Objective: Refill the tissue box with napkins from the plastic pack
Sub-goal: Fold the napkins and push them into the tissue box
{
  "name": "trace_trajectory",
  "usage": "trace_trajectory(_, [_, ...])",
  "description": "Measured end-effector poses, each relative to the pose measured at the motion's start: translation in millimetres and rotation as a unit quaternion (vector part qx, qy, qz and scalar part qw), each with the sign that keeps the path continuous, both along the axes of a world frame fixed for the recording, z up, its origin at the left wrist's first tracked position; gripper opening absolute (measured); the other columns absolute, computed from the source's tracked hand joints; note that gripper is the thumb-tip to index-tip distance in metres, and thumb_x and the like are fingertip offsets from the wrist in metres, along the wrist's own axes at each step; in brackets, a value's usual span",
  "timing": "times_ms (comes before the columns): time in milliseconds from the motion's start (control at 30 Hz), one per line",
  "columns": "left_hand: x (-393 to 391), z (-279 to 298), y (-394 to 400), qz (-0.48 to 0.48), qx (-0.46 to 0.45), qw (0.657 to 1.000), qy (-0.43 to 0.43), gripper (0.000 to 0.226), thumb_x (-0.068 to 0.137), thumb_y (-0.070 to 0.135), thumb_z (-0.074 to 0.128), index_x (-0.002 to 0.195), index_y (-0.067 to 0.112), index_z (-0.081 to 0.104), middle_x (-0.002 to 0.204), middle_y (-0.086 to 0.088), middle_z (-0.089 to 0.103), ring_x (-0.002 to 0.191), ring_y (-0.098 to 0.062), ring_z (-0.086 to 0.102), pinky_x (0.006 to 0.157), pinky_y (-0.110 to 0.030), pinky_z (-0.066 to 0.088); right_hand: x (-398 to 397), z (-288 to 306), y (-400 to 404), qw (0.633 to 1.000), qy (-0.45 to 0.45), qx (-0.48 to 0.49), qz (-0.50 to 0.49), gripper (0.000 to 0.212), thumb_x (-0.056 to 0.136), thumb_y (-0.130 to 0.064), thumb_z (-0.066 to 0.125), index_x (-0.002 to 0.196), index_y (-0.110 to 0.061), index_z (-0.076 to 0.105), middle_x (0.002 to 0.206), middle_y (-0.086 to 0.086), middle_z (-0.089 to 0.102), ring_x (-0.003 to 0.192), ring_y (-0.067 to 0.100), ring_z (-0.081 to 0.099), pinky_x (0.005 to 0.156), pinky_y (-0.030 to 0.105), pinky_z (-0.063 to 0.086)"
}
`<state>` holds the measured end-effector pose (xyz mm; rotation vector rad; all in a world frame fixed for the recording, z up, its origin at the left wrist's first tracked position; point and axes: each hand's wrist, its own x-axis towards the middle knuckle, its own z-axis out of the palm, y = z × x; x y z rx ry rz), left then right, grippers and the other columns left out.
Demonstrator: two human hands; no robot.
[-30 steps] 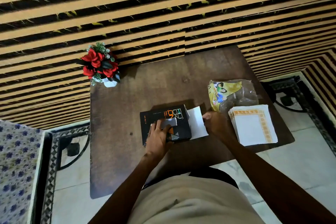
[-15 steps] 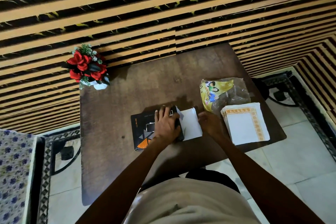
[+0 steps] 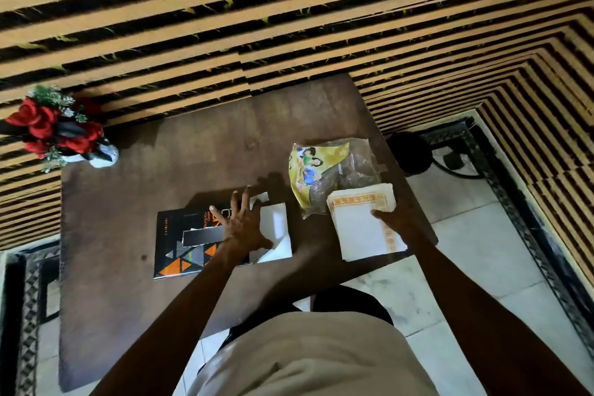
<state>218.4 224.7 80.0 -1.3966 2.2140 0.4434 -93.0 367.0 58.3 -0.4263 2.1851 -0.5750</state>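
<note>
A black tissue box [image 3: 180, 241] with orange triangles lies flat on the dark wooden table [image 3: 135, 315], its white end flap [image 3: 276, 225] folded open to the right. My left hand [image 3: 241, 225] rests flat on the box's right end, fingers spread. To the right a stack of white napkins [image 3: 356, 228] with an orange border lies near the table's edge, and my right hand [image 3: 393, 222] grips its right side. Behind the stack sits the crumpled clear and yellow plastic pack [image 3: 324, 170].
A small white vase of red flowers [image 3: 58, 132] stands at the table's back left corner. A striped yellow and black wall rises behind the table. Tiled floor and a dark metal frame [image 3: 456, 151] lie to the right.
My right hand moved from beside the box flap rightward onto the napkin stack. My left hand slid to the box's right end and spread flat.
</note>
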Motion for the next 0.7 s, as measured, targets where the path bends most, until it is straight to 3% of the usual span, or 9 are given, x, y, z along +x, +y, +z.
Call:
trace_trajectory(100, [-13.4, -3.6, 3.9, 0.004, -0.006, 1.0, 0.009, 0.114, 0.055, 0.062, 0.081, 0.149, 0.027, 0.026, 0.163, -0.004, -0.007, 0.15, -0.033, -0.007, 0.104, -0.079, 0.0, -8.3, 11.7, 0.7, 0.995, -0.089, -0.05, 0.019, 0.04, 0.082, -0.009, 0.072, 0.119, -0.002, 0.06, 0.115, 0.015, 0.065, 0.103, 0.029, 0.06, 0.089, 0.04, 0.044])
trace_trajectory(167, [-15.8, -5.6, 2.8, 0.007, -0.002, 1.0, 0.016, 0.113, 0.056, 0.059, 0.082, 0.149, 0.028, 0.027, 0.163, -0.004, -0.008, 0.15, -0.034, -0.009, 0.104, -0.079, -0.001, -14.4, 14.1, -1.0, 0.99, -0.135, -0.034, 0.036, 0.04, 0.08, -0.004, 0.072, 0.118, 0.003, 0.061, 0.116, 0.013, 0.065, 0.105, 0.03, 0.061, 0.096, 0.043, 0.045])
trace_trajectory(233, [-16.0, -7.1, 0.1, 0.013, 0.004, 1.0, 0.023, 0.111, 0.057, 0.054, 0.084, 0.149, 0.029, 0.027, 0.163, -0.004, -0.011, 0.15, -0.034, -0.011, 0.104, -0.078, -0.003, -25.1, 7.3, -0.4, 0.985, -0.165, -0.017, 0.055, 0.042, 0.075, -0.012, 0.078, 0.113, -0.003, 0.065, 0.118, 0.013, 0.069, 0.108, 0.032, 0.064, 0.102, 0.053, 0.044])
trace_trajectory(333, [-13.2, -3.4, -5.0, 0.028, 0.017, 0.997, 0.063, 0.105, 0.061, 0.041, 0.087, 0.148, 0.031, 0.03, 0.163, -0.004, -0.014, 0.15, -0.035, -0.012, 0.105, -0.077, -0.003, -36.4, 3.4, 2.2, 0.981, -0.184, 0.01, 0.068, 0.046, 0.069, -0.027, 0.082, 0.109, -0.013, 0.067, 0.115, 0.006, 0.071, 0.109, 0.027, 0.063, 0.103, 0.053, 0.043])
trace_trajectory(467, [-6.0, 4.2, -7.3, 0.016, 0.011, 0.995, 0.095, 0.099, 0.065, 0.028, 0.086, 0.149, 0.025, 0.032, 0.163, -0.008, -0.015, 0.149, -0.04, -0.01, 0.108, -0.075, 0.0, -26.3, 17.2, 5.3, 0.966, -0.238, 0.008, 0.098, 0.045, 0.074, -0.02, 0.078, 0.116, -0.017, 0.063, 0.116, 0.005, 0.07, 0.111, 0.026, 0.062, 0.101, 0.054, 0.045])
trace_trajectory(600, [8.9, 0.1, -3.0, -0.029, -0.003, 0.995, 0.09, 0.119, 0.058, 0.04, 0.089, 0.153, 0.019, 0.02, 0.162, -0.016, -0.015, 0.147, -0.046, -0.01, 0.11, -0.073, 0.003, -15.3, 11.3, 8.5, 0.959, -0.261, 0.0, 0.112, 0.044, 0.075, -0.014, 0.077, 0.116, -0.014, 0.063, 0.118, 0.008, 0.07, 0.112, 0.03, 0.063, 0.103, 0.061, 0.041])
trace_trajectory(700, [16.0, -1.0, -0.5, -0.048, -0.009, 0.995, 0.088, 0.131, 0.054, 0.045, 0.09, 0.154, 0.015, 0.011, 0.16, -0.021, -0.016, 0.145, -0.05, -0.011, 0.111, -0.072, 0.005, -8.1, 14.7, 10.0, 0.956, -0.275, 0.004, 0.103, 0.036, 0.076, -0.016, 0.076, 0.111, -0.018, 0.066, 0.115, 0.008, 0.071, 0.108, 0.029, 0.065, 0.104, 0.057, 0.042])
